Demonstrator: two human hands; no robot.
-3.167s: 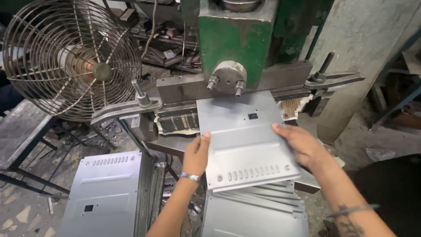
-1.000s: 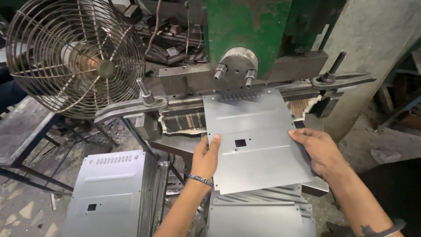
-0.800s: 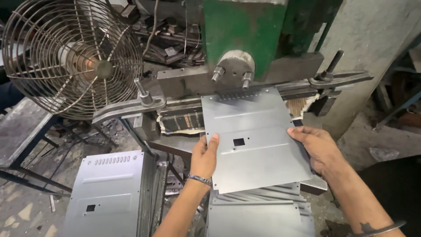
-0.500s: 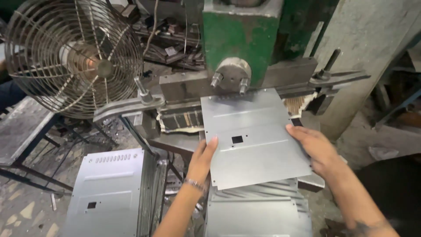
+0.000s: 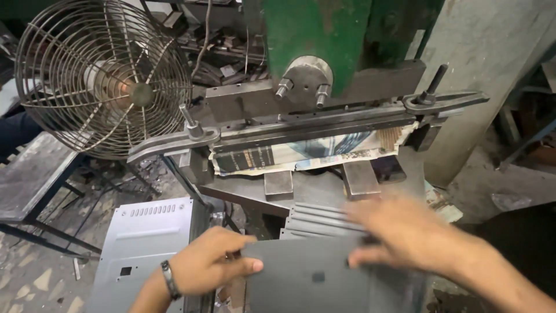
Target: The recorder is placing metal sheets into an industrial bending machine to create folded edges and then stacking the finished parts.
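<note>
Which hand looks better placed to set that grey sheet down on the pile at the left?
Probably the left hand. It grips the grey sheet at its left edge, right beside the stack of punched panels standing at the left. The right hand lies blurred on the sheet's far edge, farther from that stack.

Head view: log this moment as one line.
left hand: grips sheet-metal panel edge | right hand: blurred, on panel | panel: clear of green press | fan: left of press

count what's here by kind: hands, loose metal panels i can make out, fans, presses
hands: 2, left hand and right hand, both on the dark panel
metal panels: 2, the dark panel and a light grey panel
fans: 1, wire-caged fan
presses: 1, green press
total: 6
</note>
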